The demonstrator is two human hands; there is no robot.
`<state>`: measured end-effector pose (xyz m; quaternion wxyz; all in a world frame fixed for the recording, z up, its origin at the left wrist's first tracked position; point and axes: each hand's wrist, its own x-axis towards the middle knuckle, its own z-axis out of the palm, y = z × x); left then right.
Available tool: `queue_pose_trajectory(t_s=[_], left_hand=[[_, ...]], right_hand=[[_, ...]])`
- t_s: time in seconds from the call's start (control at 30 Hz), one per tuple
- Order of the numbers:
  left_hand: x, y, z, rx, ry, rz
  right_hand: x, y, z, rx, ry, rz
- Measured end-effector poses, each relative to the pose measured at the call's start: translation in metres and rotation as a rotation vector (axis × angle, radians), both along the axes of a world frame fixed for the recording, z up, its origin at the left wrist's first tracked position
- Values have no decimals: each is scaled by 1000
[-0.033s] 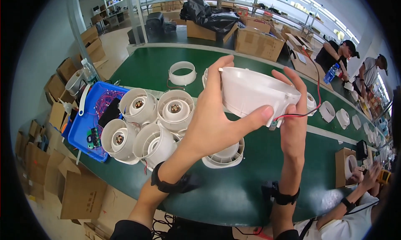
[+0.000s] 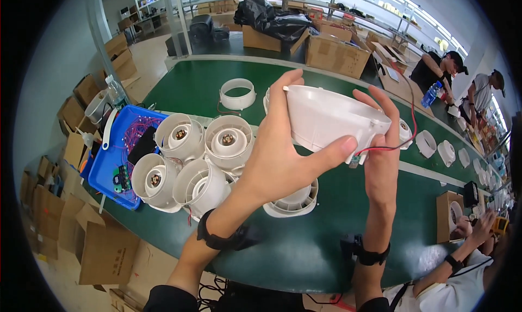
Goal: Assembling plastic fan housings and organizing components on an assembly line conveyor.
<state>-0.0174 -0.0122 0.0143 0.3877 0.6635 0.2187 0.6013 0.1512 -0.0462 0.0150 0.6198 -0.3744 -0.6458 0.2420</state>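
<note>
Raised above the table is a white plastic round fan housing (image 2: pixel 326 116), tilted, gripped between both hands. My left hand (image 2: pixel 288 154) is closed around its left side, with the thumb pressed along the lower wall near a small wire connector (image 2: pixel 354 161). My right hand (image 2: pixel 382 154) holds the right end, its fingers reaching up behind the wall. From the connector, a red and black wire (image 2: pixel 402 145) loops out past the right hand. Below the hands, another white fan housing (image 2: pixel 293 202) rests on the green table (image 2: pixel 326 247), partly covered by my left arm.
Several white fan housings (image 2: pixel 228 141) stand grouped left of my left arm. Beside them, a blue tray (image 2: pixel 103 176) holds wires and a green circuit board (image 2: pixel 122 179). A white ring (image 2: pixel 237 94) lies farther back. At right, a co-worker's hand (image 2: pixel 481 228) is near a cardboard box (image 2: pixel 443 219).
</note>
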Motion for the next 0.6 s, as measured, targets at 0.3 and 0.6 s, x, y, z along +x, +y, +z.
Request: queue_pose_trajectory(t_s=[0.3, 0.6], left_hand=[[-4, 4, -1, -10, -35, 34], [-11, 16, -6, -129, -108, -106]], right_hand=[[3, 1, -3, 124, -141, -88], [6, -2, 0, 121, -139, -132]])
